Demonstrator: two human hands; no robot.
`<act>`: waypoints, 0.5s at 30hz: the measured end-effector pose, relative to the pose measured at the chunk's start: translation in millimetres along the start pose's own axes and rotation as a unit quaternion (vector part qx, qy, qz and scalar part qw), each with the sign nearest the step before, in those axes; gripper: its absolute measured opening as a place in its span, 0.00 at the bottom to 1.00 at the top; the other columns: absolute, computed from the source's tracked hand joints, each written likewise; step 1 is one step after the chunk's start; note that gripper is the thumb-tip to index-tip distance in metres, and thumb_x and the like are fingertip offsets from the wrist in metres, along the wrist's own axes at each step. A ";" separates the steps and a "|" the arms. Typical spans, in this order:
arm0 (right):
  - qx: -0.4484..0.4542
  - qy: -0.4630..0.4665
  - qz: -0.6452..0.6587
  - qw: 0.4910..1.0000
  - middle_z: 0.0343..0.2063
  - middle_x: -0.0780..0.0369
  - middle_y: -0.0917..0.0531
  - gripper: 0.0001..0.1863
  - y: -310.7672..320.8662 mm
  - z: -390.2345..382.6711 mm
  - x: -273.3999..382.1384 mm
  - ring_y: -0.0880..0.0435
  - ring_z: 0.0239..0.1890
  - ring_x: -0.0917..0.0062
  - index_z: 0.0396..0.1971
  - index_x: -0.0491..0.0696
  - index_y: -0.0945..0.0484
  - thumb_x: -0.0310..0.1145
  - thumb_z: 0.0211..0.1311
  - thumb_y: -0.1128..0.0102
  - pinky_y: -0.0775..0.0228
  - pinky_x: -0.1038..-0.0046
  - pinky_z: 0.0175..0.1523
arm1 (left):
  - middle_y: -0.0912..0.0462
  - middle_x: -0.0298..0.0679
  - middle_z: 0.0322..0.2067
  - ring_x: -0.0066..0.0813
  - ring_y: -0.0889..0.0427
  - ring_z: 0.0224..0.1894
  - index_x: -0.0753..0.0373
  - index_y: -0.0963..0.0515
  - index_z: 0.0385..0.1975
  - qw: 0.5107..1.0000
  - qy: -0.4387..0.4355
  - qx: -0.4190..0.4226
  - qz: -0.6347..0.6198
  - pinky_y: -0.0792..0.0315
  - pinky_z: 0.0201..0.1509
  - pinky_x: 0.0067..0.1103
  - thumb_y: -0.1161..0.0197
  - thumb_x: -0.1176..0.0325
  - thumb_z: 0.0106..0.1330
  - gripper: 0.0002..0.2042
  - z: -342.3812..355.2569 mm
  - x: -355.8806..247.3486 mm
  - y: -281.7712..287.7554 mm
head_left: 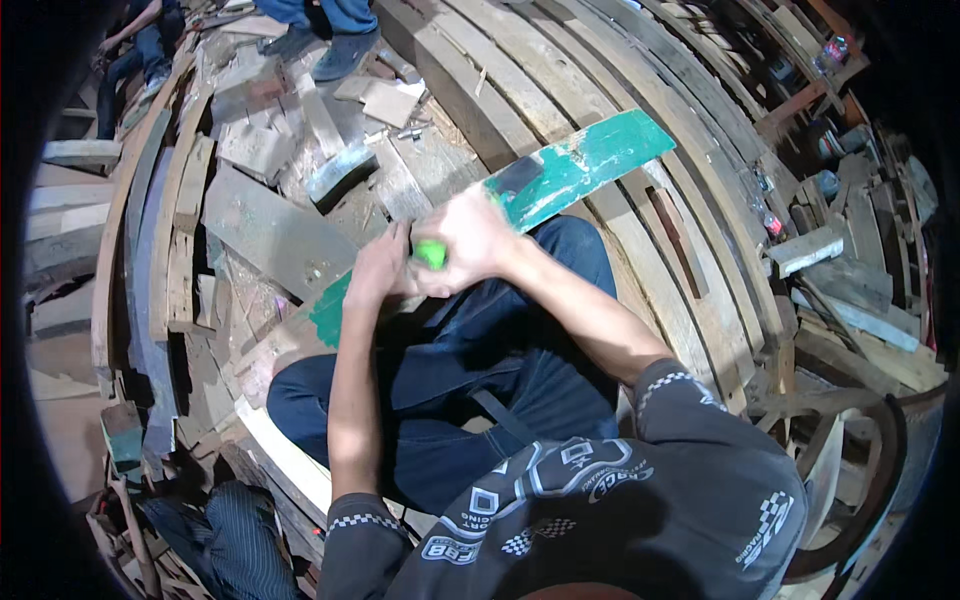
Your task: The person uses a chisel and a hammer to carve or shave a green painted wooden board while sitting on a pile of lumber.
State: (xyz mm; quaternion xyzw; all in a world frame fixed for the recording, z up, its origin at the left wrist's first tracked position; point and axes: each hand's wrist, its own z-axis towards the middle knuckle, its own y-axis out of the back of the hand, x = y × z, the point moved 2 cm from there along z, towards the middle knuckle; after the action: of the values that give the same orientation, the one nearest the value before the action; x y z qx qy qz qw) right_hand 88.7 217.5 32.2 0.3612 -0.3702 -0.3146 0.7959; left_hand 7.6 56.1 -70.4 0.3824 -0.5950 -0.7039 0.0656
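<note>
A long board (pixel 590 165) with worn green paint lies slantwise across my lap, its far right end past my knee. My right hand (pixel 472 235) is closed, slightly blurred, over the board's middle. A bright green handle-like end (pixel 430 253) sticks out of that fist; the rest of it is hidden, so I cannot tell its kind. Close against it, my left hand (pixel 380 265) has its fingers bent by the board and the green end. What the left fingers hold, if anything, is hidden.
Curved timber planks (pixel 560 85) lie stacked to the right and ahead. Loose wood offcuts (pixel 265 150) cover the ground ahead. A person's shoes (pixel 345 57) stand at the top; another person sits at the far left. A dark curved frame (pixel 880 470) is at lower right.
</note>
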 end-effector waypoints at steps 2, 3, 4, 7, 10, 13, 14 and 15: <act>0.085 0.066 -0.019 0.994 0.11 0.60 0.24 0.18 -17.1 -11.0 16.6 0.21 0.17 0.60 0.12 0.53 0.24 0.51 0.39 0.32 0.32 0.62 0.22 | 0.22 0.56 0.52 0.57 0.19 0.51 0.67 0.36 0.61 0.999 0.022 0.020 0.016 0.23 0.53 0.43 0.17 0.45 0.29 0.56 0.7 7.8 -6.8; 0.063 0.077 0.005 0.995 0.12 0.59 0.24 0.18 -13.5 -13.2 10.9 0.20 0.18 0.60 0.13 0.52 0.24 0.51 0.39 0.32 0.30 0.63 0.22 | 0.22 0.56 0.52 0.57 0.20 0.51 0.66 0.36 0.61 0.998 0.047 0.042 0.027 0.24 0.53 0.43 0.17 0.43 0.28 0.57 0.4 11.8 -10.3; 0.025 0.023 0.000 0.999 0.12 0.59 0.23 0.18 -9.4 -14.0 -5.9 0.20 0.18 0.61 0.13 0.51 0.24 0.51 0.40 0.32 0.30 0.63 0.22 | 0.23 0.56 0.52 0.57 0.20 0.52 0.64 0.35 0.62 0.999 0.032 0.029 0.016 0.24 0.55 0.43 0.18 0.40 0.27 0.58 -0.9 4.6 -6.3; 0.017 -0.061 -0.091 0.994 0.14 0.58 0.22 0.17 14.6 -12.2 -31.0 0.19 0.19 0.62 0.15 0.51 0.23 0.49 0.40 0.33 0.29 0.64 0.23 | 0.23 0.56 0.53 0.56 0.20 0.53 0.65 0.36 0.62 0.999 0.021 0.034 -0.016 0.24 0.55 0.42 0.18 0.39 0.26 0.59 2.4 -16.1 8.8; 0.105 0.081 -0.028 0.991 0.12 0.61 0.24 0.17 -7.4 -32.6 8.2 0.20 0.18 0.63 0.13 0.52 0.24 0.51 0.38 0.33 0.30 0.62 0.24 | 0.24 0.59 0.55 0.56 0.20 0.53 0.74 0.36 0.61 0.999 0.008 0.024 0.020 0.24 0.55 0.40 0.19 0.36 0.26 0.63 -5.0 0.9 -0.3; 0.013 0.019 -0.029 0.999 0.12 0.61 0.24 0.15 22.0 -29.0 -23.8 0.21 0.17 0.63 0.13 0.52 0.24 0.47 0.37 0.32 0.31 0.64 0.21 | 0.23 0.59 0.54 0.56 0.19 0.52 0.73 0.36 0.61 0.999 0.023 0.030 -0.001 0.23 0.55 0.40 0.18 0.36 0.25 0.62 2.2 -9.4 8.3; -0.044 -0.022 -0.053 0.997 0.13 0.61 0.23 0.15 29.0 -25.0 -40.9 0.21 0.16 0.62 0.13 0.52 0.24 0.46 0.37 0.31 0.31 0.65 0.20 | 0.23 0.59 0.53 0.56 0.19 0.52 0.72 0.36 0.61 1.000 0.017 0.023 0.003 0.23 0.54 0.41 0.18 0.37 0.25 0.61 3.3 -14.1 8.3; -0.057 -0.028 -0.039 0.997 0.14 0.60 0.22 0.15 21.6 -26.0 -41.8 0.21 0.17 0.61 0.14 0.52 0.23 0.47 0.37 0.31 0.31 0.63 0.21 | 0.23 0.59 0.53 0.56 0.19 0.52 0.72 0.36 0.61 1.000 0.012 0.028 0.002 0.23 0.54 0.41 0.18 0.37 0.25 0.61 2.1 -18.5 5.7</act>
State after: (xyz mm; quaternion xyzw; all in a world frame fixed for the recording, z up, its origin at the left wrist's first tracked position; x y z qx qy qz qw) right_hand 92.9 270.2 22.4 0.3207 -0.3596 -0.3756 0.7917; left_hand 17.2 66.3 -56.9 0.3919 -0.6143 -0.6819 0.0632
